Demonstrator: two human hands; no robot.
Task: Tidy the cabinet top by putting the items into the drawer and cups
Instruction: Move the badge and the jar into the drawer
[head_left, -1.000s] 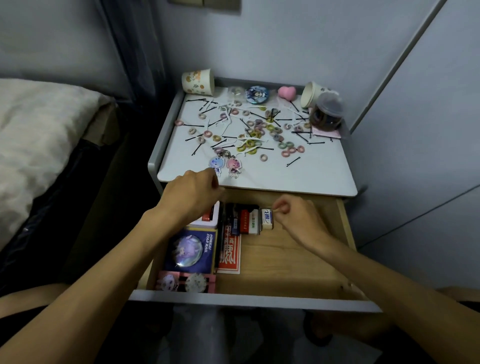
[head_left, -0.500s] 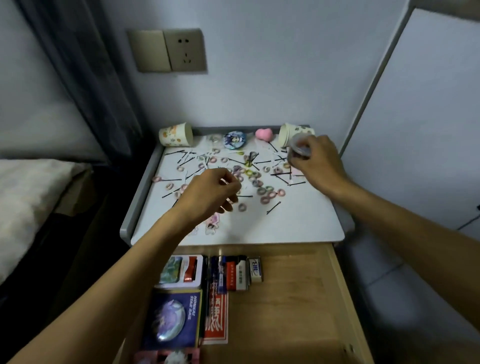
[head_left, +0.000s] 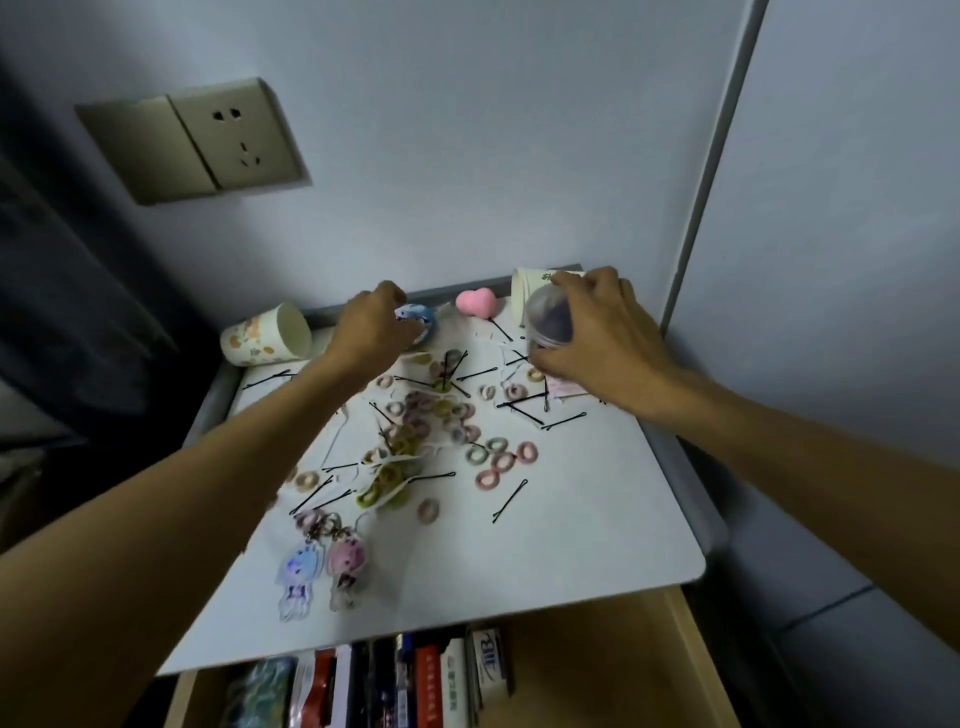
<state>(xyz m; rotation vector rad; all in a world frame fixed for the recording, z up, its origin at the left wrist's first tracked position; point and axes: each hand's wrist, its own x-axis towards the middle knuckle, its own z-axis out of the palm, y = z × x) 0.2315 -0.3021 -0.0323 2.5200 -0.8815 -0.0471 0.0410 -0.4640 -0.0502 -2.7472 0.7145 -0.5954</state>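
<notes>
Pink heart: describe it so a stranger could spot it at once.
Go to the back edge of the white cabinet top. The pink heart lies there, left of the tipped cup by the right hand. Nothing else is solid pink and heart-shaped.

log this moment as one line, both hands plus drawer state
left hand: at round badge, grip unclear | right hand: grips clear jar | drawer: open

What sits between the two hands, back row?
Head view: a pink heart-shaped puff lies between the left hand holding the badge and the right hand gripping the jar.
</notes>
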